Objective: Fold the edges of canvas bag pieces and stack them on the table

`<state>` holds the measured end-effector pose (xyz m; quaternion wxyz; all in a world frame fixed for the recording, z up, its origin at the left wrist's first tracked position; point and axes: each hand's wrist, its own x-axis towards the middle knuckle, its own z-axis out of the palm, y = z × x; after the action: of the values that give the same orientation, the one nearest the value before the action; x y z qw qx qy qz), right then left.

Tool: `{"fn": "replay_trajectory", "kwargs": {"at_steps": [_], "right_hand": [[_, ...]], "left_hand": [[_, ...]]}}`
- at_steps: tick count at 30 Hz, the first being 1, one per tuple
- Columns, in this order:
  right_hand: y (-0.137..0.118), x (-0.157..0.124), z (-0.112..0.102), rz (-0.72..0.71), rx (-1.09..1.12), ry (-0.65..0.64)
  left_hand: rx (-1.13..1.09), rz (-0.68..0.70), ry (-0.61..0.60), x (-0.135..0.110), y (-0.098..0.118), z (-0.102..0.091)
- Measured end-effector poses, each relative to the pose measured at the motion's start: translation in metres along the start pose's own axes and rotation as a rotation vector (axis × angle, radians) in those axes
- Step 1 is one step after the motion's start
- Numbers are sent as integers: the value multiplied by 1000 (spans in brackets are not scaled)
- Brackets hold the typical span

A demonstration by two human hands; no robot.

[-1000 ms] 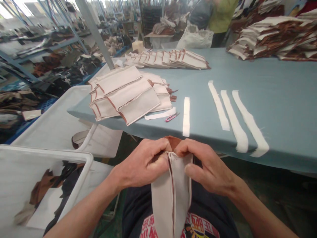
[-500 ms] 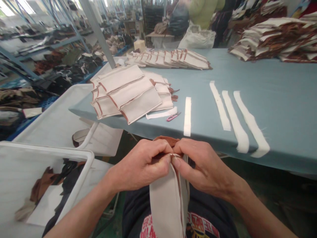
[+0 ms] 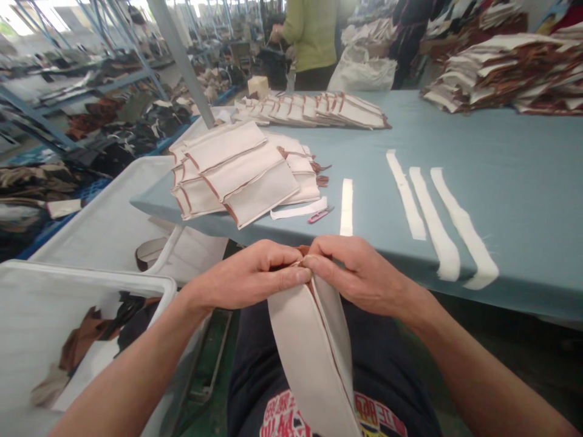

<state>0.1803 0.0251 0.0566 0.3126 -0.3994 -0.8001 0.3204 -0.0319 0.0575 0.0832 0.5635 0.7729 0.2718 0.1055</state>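
A cream fabric piece with a brown-edged seam (image 3: 303, 346) hangs down in front of my body. At its top edge my left hand (image 3: 250, 276) pinches the left side, thumb pressed along the fabric. Close against it, my right hand (image 3: 359, 270) grips the right side, its thumb almost touching the left one. Brown material shows in the gap of the seam and behind the fingers. Past the hands, on the table (image 3: 364, 152), lie a white strip (image 3: 347, 206), pink thread snips (image 3: 320, 215) and a thin curved white strip (image 3: 298, 209).
Overlapping cream pieces (image 3: 241, 176) are stacked at the table's left, with another row (image 3: 314, 109) behind. Several longer white strips (image 3: 435, 221) lie to the right. A large pile (image 3: 505, 73) stands far right. White bins (image 3: 168, 291) flank my left. A person in green (image 3: 314, 36) stands beyond.
Both hands have moved up and slightly left with the cream piece, whose lower end now slants right. The person in green has shifted left in the background.
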Motion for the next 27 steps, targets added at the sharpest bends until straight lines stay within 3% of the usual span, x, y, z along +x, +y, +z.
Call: {"fn": "replay_trajectory", "kwargs": {"at_steps": [3,8,12,16,18,23,27], "right_hand": [[-7,4,-4,40,57,43],[-21,-14,3,234,132,179],[-22,-31,11,375,137,118],[-10,-45,17,475,210,96],[-1,-53,21,515,319,79],[19,-69,42,629,841,43],[21,-71,62,644,912,133]], "left_hand": [[-44,11,113,-3,10,7],[25,38,362,-13,13,41],[144,64,544,-10,2,67],[105,27,641,0,-11,88],[82,-7,688,4,-19,97],[4,-134,765,11,-39,115],[-199,-270,901,14,-59,123]]}}
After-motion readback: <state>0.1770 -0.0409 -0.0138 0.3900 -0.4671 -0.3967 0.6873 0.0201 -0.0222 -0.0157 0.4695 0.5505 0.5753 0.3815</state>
